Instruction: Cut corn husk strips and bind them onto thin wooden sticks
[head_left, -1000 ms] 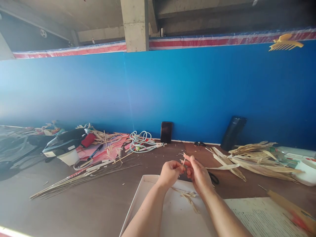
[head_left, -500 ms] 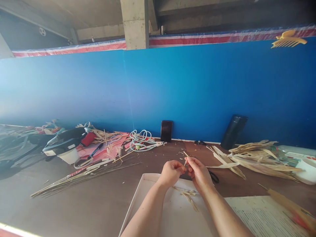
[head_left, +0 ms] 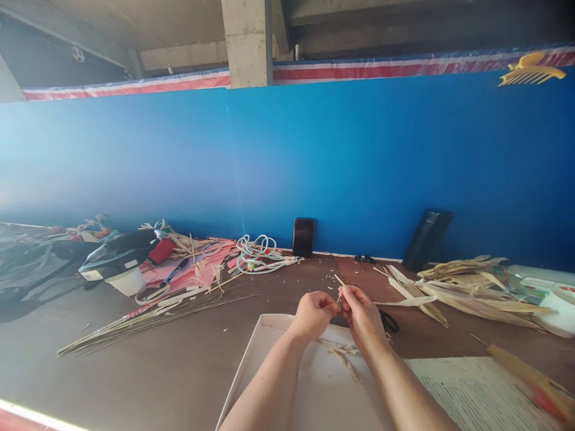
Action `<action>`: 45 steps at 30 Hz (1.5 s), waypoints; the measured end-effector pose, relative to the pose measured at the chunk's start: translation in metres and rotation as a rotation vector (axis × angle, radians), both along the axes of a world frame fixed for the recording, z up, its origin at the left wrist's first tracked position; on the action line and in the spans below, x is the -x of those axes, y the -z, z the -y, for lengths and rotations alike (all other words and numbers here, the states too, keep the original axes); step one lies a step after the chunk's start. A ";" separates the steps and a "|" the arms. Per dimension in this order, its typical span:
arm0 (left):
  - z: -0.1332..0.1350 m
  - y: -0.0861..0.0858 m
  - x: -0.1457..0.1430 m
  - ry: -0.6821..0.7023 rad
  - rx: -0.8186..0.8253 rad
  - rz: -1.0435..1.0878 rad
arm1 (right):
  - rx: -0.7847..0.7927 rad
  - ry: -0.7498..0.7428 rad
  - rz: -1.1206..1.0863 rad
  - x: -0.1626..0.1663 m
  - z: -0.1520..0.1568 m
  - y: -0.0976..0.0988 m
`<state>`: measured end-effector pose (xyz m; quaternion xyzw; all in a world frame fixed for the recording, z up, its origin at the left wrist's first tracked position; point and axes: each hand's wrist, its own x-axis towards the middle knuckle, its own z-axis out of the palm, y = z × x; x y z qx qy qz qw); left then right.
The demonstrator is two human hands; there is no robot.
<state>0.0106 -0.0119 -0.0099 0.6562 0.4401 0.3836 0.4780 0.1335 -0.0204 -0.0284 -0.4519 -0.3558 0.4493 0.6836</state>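
Observation:
A thin piece of dried husk (head_left: 338, 279) pokes up between my two hands above the far edge of a white box lid (head_left: 251, 353). My right hand (head_left: 362, 311) pinches it between thumb and forefinger. My left hand (head_left: 314, 314) is closed close beside, thumb and fingertips on the lower part of the same piece. Below my wrists, a small bundle of husk strips (head_left: 345, 354) lies in the lid. Black scissor handles (head_left: 389, 321) show just past my right wrist.
Dried corn husks (head_left: 471, 293) and a dark bottle (head_left: 426, 240) are at right, beside a white cup (head_left: 560, 311). A phone (head_left: 304, 237) leans on the blue partition (head_left: 359, 161). Left are a coiled cord (head_left: 258, 254), pink paper (head_left: 215, 267) and thin stalks (head_left: 135, 326). A printed sheet (head_left: 467, 389) lies front right.
Both hands stay pinched together in nearly the same spot, with only slight finger movement. The whole view has shifted very slightly.

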 end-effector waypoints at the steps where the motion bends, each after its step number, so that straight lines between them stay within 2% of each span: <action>1: 0.000 0.000 0.000 -0.005 0.002 0.010 | 0.005 0.008 -0.009 0.000 0.000 -0.001; 6: 0.000 -0.002 0.001 -0.040 0.027 0.068 | 0.082 -0.007 -0.079 -0.003 0.002 -0.009; 9: -0.001 -0.002 0.000 -0.025 0.037 0.082 | 0.081 -0.061 -0.018 -0.004 0.002 -0.006; 13: -0.001 0.000 0.000 -0.028 -0.013 -0.026 | 0.033 -0.104 0.097 -0.006 0.000 0.000; 16: -0.001 0.000 0.004 -0.011 -0.052 -0.112 | 0.028 -0.081 0.071 -0.006 -0.001 0.001; 18: -0.002 -0.001 0.007 0.048 -0.069 -0.120 | 0.027 -0.070 0.044 -0.006 -0.002 0.000; 20: -0.004 0.000 0.010 0.081 -0.077 -0.068 | 0.027 -0.061 0.029 -0.006 -0.001 0.000; 24: -0.008 0.002 0.009 -0.034 0.032 0.183 | 0.016 -0.081 0.049 -0.005 0.001 0.000; 27: -0.007 0.001 0.006 -0.039 0.095 0.265 | 0.017 -0.120 0.096 -0.004 0.002 0.001; 39: -0.008 0.006 -0.001 -0.023 0.173 0.231 | 0.056 -0.082 0.144 -0.003 0.002 -0.001; 45: -0.005 0.002 0.000 -0.043 0.110 0.151 | 0.057 -0.048 0.165 0.000 0.003 -0.001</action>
